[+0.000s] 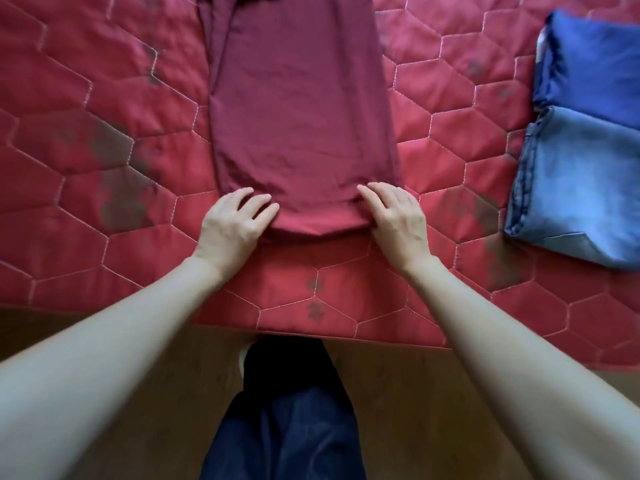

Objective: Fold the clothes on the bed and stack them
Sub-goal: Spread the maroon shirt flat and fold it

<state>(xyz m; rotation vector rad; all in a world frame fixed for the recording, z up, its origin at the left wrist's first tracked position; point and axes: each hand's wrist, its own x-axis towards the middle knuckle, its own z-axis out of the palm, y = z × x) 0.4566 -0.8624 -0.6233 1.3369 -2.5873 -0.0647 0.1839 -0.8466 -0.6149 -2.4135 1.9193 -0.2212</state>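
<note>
At the bed's near edge the left hand (232, 227) and right hand (398, 221) grip the bottom hem corners of the maroon garment (298, 109) lying lengthwise on the red quilt (86, 98), with folded jeans (575, 188) and a folded dark-blue garment (592, 67) stacked farther right.

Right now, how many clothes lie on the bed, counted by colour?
Maroon: 1, the long maroon garment, its near hem under the left hand and right hand.
Dark blue: 1, folded dark blue garment.
Light blue denim: 1, folded jeans.
Total: 3
</note>
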